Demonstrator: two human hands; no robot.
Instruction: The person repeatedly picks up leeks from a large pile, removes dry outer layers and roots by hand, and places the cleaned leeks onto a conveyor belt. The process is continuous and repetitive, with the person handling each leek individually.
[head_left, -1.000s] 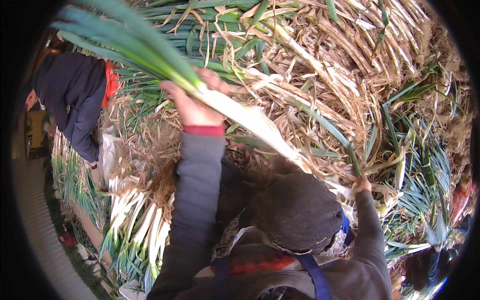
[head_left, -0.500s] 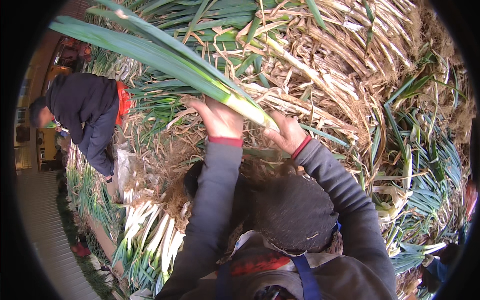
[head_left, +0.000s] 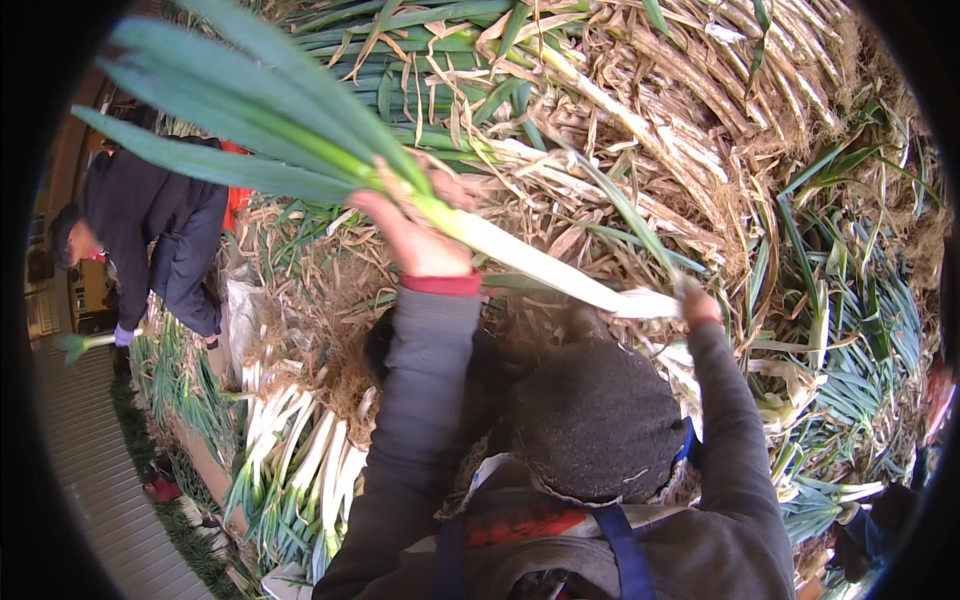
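My left hand (head_left: 415,235) grips a large leek (head_left: 420,200) where its green leaves meet the white stalk, holding it up across the view. The leaves fan out to the upper left. My right hand (head_left: 697,303) pinches the root end of the white stalk at the right, where a loose outer skin hangs. Both arms wear grey sleeves, with a red cuff on the left wrist. My dark knitted cap (head_left: 595,420) fills the lower middle.
A big heap of unpeeled leeks and dry husks (head_left: 640,110) lies ahead. Cleaned white leeks (head_left: 300,450) are stacked at lower left. Another person in dark clothes (head_left: 160,240) bends over at the left beside a ribbed floor (head_left: 90,470).
My right hand slid from beside my left hand down the white stalk to its root end. The leek stays raised in my left hand.
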